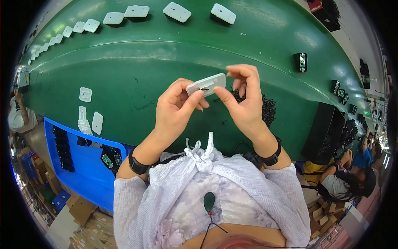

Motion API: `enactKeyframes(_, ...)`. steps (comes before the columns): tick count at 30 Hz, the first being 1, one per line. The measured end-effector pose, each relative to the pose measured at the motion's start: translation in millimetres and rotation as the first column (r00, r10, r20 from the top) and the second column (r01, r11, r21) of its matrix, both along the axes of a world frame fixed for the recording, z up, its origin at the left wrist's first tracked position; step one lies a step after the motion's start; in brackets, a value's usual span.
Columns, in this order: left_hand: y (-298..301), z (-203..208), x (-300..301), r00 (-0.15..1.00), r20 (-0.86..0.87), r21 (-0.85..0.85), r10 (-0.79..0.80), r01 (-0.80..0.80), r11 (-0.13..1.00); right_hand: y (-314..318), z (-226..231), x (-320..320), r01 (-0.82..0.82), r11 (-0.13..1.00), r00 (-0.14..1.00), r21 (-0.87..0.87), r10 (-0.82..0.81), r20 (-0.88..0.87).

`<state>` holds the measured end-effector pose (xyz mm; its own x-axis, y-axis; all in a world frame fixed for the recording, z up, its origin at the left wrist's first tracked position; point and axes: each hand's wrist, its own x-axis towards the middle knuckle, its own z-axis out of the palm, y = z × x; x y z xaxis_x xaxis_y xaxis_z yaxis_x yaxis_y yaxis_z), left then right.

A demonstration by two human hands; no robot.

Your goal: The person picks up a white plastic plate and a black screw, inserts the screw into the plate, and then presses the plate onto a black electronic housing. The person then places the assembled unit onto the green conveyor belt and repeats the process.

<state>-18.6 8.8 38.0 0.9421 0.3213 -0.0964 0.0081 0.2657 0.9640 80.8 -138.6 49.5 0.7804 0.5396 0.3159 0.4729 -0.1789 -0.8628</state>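
Observation:
My left hand (176,97) is closed on a white plastic cover plate (217,80), thumb on its near face and fingers behind. The plate is tilted up above the green table, and a small black piece (205,89) sits at a slot in its middle. At the plate's right end is my right hand (244,95), its thumb tip at the edge and its curled fingers apart from the thumb. Whether that thumb presses on the plate I cannot tell. Partly hidden behind my right hand lies a pile of small black parts (269,110).
White-topped black units (177,12) line the table's far side. Loose white covers (97,123) lie at left, above a blue bin (87,174) holding black housings. A black box (324,133) stands at right, near open units with circuit boards (301,62). Other people sit at both sides.

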Motion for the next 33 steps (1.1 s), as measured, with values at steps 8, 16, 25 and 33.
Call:
enactKeyframes(8, -1.6, 3.1, 0.0, 0.985, -0.086, -0.01, -0.149, 0.148, 0.989, -9.6, 12.8, 8.4, -0.23, 0.963, 0.886, -0.143, 0.146, -0.44)
enactKeyframes(16, -1.3, -12.4, 20.7, 0.983, -0.141, -0.046, -0.122, 0.117, 0.992, -32.2, -19.8, 31.7, -0.187, 0.98, 0.8, 0.064, 0.189, -0.569)
enactKeyframes(25, 52.7, -40.3, 75.7, 0.983, -0.159, 0.906, -0.087, 0.18, 0.384, -121.0, -29.4, 192.6, 0.541, 0.232, 0.84, -0.808, -0.203, 0.504)
enactKeyframes(33, 25.6, -41.0, 61.4, 0.998, -0.058, 0.997, 0.012, 0.057, 0.044, -172.5, -35.9, 135.3, 0.639, 0.742, 0.769, -0.201, -0.62, 0.155)
